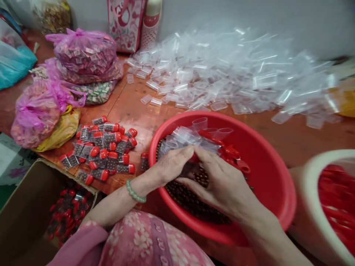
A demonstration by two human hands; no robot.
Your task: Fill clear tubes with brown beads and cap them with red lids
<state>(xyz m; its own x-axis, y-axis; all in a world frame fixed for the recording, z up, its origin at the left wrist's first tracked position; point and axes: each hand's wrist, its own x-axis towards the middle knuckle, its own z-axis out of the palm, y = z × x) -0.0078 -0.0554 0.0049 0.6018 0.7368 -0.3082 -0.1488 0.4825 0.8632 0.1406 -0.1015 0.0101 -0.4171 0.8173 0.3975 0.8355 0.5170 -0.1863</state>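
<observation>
My left hand (174, 164), with a green bead bracelet (135, 191) on its wrist, and my right hand (224, 181) meet over a red plastic basin (271, 173). Their fingers close round a small clear plastic case, mostly hidden, with a bit of red at its top. Dark brown beads (194, 201) lie in the basin beneath my hands. Behind my fingers, the basin also holds empty clear plastic sleeves (184, 136) and red caps (233, 153).
Filled red-capped cases (111, 147) lie left of the basin, more in a cardboard box (20, 207) below. Clear sleeves (210, 74) are heaped along the wall. A pale tub (310, 173) of red caps stands right. Pink bags (85, 55) sit at back left.
</observation>
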